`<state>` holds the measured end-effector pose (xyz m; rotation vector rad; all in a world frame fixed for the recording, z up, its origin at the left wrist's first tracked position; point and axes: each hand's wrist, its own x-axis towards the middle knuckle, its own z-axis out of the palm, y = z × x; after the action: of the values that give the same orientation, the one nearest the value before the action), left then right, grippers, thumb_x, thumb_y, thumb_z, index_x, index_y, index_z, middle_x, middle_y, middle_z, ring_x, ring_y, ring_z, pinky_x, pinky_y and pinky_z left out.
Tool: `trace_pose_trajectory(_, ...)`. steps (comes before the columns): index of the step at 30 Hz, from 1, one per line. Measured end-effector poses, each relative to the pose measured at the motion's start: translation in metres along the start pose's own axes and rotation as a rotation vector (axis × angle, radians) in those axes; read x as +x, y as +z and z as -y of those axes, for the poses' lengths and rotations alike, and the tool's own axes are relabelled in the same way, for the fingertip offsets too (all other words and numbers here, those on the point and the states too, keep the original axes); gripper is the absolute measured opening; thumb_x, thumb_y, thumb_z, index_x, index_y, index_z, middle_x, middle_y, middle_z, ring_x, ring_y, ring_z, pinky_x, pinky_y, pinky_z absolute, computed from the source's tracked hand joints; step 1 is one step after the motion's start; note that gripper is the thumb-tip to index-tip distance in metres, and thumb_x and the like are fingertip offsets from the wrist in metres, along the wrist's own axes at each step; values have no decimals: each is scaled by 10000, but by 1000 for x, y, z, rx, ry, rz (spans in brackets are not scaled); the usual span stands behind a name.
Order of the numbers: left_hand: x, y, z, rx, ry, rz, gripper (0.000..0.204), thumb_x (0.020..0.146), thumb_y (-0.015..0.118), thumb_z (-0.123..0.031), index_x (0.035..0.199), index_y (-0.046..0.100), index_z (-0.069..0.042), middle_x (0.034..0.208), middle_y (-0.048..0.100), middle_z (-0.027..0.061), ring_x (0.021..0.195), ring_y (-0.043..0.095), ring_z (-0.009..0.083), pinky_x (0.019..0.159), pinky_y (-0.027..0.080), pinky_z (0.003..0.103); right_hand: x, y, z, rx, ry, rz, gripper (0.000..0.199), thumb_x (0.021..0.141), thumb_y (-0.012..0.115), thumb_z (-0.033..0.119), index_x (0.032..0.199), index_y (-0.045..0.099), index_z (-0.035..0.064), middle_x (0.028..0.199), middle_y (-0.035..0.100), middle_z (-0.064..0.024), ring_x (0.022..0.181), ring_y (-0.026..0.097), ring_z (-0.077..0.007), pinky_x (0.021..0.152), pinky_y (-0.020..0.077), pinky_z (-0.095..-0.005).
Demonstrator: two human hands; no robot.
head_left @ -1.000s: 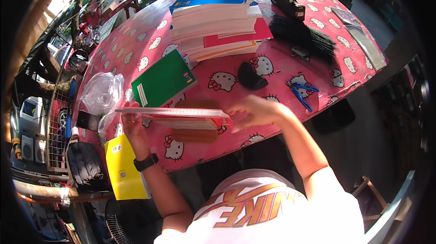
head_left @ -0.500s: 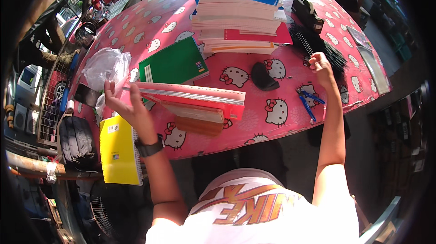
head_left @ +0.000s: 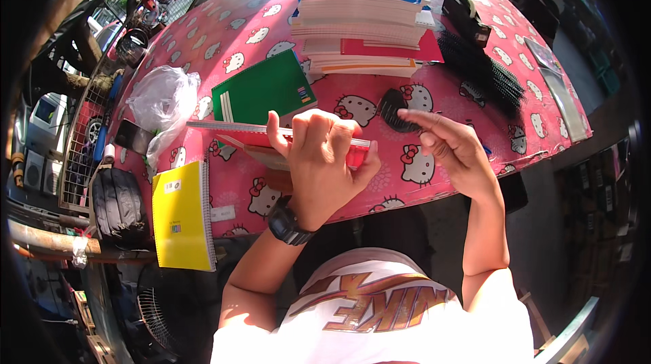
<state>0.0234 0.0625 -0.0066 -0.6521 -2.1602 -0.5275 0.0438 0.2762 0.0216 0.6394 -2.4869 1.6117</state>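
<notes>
My left hand (head_left: 319, 164), with a dark watch on its wrist, is closed over the top edge of a red-covered notebook (head_left: 359, 155). This notebook leans on a wooden block (head_left: 278, 179), largely hidden by the hand. My right hand (head_left: 458, 154) is off to the right, its fingers stretched out and its thumb a little apart. Its fingertips overlap a small dark curved object (head_left: 393, 110) in the view; whether they touch it I cannot tell. I see nothing held in that hand. Behind it, blue-handled pliers (head_left: 487, 147) are almost wholly covered.
A tall notebook stack (head_left: 359, 18) stands at the back, beside black spiral binding coils (head_left: 481, 72) and a tape dispenser (head_left: 466, 18). On the left lie a green notebook (head_left: 264, 86), a plastic bag (head_left: 163, 96), a phone (head_left: 132, 136) and a yellow notebook (head_left: 182, 218).
My right hand has left the black coils and come nearer, toward the middle. My left hand has moved right from the notebook's left end and closed over its top edge.
</notes>
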Motion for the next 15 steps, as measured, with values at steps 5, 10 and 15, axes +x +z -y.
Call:
trace_pose_trajectory(5,3,0,-8,13,-1,21,226,700,651,-263,895,616,-155,886,543,14,969,511,233,1056,52,627,-4,10,-4,20,-159,-128,247,780,608,-78,1000,642,28,880,587,-78,728,582,-178,646,480,-285)
trace_pose_trajectory(10,4,0,-8,16,13,2,305,709,609,-242,995,623,-137,911,516,40,955,500,218,1045,43,663,-3,5,1,-71,-214,-164,290,721,619,-119,964,635,40,867,577,-70,762,584,-188,653,487,-291)
trace_pose_trajectory(15,3,-2,-9,13,8,18,329,714,610,-242,1025,626,-138,923,521,37,958,502,210,1046,43,660,1,10,2,-176,-282,-220,318,658,631,-128,914,631,61,844,562,-63,795,564,-197,627,471,-297)
